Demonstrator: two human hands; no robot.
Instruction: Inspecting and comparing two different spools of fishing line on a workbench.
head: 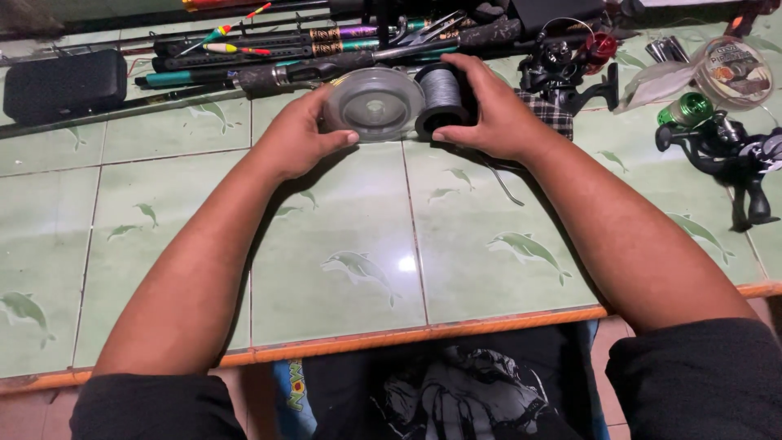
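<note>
Clearly mid-handling, both hands up at the far side of the green tiled table [342, 269]. Left hand [297, 138] wrapped around the edge of a clear plastic line spool [375, 104], thumb along its lower rim, fingers behind; held upright on edge, face toward the camera. Right hand [489, 114] closed over a dark spool of grey braided line [442, 96], fingers arched over the top, thumb low at the front. Two spools side by side, touching or nearly so; cannot tell which. Both resting on or just above the tiles, close to the bundle of fishing rods [309, 53] lying across the back.

Likely light, both of them. Clear spool: hard, smooth plastic, probably slippery on the flat faces, so best gripped by the rim as now. Braided spool: wound line soft and grippy under the fingers, but liable to loosen if pinched on the coils; safer held by the flanges. A loose strand trailing onto the tile below the right wrist, apt to snag.

Off to the right, well apart: a black spinning reel [562, 69], another reel with a green knob [717, 134], a round packet of line [733, 72]. Far left, a black case [65, 85].
</note>
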